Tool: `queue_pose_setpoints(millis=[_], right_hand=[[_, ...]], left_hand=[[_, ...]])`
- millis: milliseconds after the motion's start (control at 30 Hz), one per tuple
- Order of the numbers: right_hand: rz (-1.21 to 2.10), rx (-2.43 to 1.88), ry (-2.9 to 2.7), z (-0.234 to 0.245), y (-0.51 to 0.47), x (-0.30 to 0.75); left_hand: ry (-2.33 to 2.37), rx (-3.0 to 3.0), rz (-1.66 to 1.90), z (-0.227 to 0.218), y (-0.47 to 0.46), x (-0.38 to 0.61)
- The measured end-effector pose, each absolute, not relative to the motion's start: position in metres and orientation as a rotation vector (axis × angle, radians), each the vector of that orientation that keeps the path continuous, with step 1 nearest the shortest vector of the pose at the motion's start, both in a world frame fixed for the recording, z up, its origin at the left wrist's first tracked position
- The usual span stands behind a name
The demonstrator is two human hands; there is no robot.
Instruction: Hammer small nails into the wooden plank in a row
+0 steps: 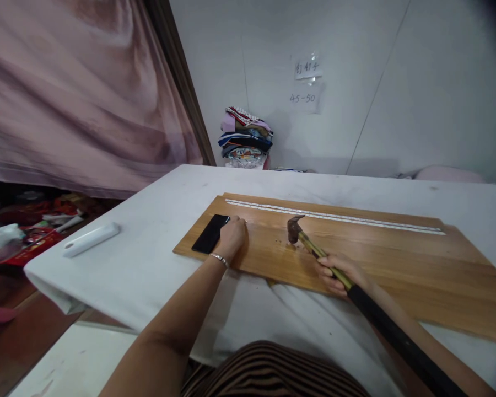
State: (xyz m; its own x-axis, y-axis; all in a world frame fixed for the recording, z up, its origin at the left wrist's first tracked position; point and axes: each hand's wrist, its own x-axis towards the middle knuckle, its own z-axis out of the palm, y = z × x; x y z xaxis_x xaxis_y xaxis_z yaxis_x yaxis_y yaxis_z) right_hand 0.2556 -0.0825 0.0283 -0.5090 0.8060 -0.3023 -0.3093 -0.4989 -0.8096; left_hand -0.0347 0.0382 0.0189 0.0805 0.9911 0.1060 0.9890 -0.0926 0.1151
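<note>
Claw hammer is resting in the right hand, whose fingers are wrapping firmly around the yellowish part of the handle, partway along its length. From that grip the black end of the handle is running back toward the lower right, past the forearm, while the rusty head is pointing away to the upper left, above a wooden board; whether the head is touching the wood is hard to tell. Just left of the head, small dark specks, possibly nails, are lying on the board.

Farther left of the hammer grip, the left hand is curling its fingers over the board beside a black smartphone; I cannot tell whether the fingertips are pinching something tiny. A bracelet is circling that wrist. Beyond both hands, two pale strips are running along the board's far edge. Under everything, a white-covered table is spreading outward, with a white elongated object lying well left of the grip. Past the table's far side, folded fabrics are standing stacked against the wall, and a paper sign is showing "45-50".
</note>
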Motion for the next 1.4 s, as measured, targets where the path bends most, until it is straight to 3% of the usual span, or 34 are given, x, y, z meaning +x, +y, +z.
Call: queue_pose_setpoints(millis=[200,433,700,900,1133,1267,1400], right_hand=[[2.036,-0.914,-0.888,0.032,-0.084,0.256],[2.053,-0.886,-0.856,0.019,-0.080,0.254],[2.019,-0.855,-0.918,0.025,-0.085,0.253],[1.880,-0.852,-1.014,0.028,-0.083,0.252],[1.596,-0.835,-1.016,0.052,-0.086,0.259],[1.557,-0.839,-1.003,0.050,-0.084,0.270],[1.320,-1.135,-0.942,0.032,-0.066,0.287]], left_hand=[[2.055,2.342,0.357,0.021,0.026,-0.030],[1.664,2.055,0.817,0.012,-0.011,-0.003],[1.189,1.539,0.774,0.016,-0.054,0.043],[0.834,1.213,0.763,0.040,-0.052,0.096],[0.841,1.077,0.845,0.061,-0.024,0.149],[0.876,0.970,0.912,0.096,0.007,0.163],[0.815,1.069,1.048,0.142,0.035,0.141]])
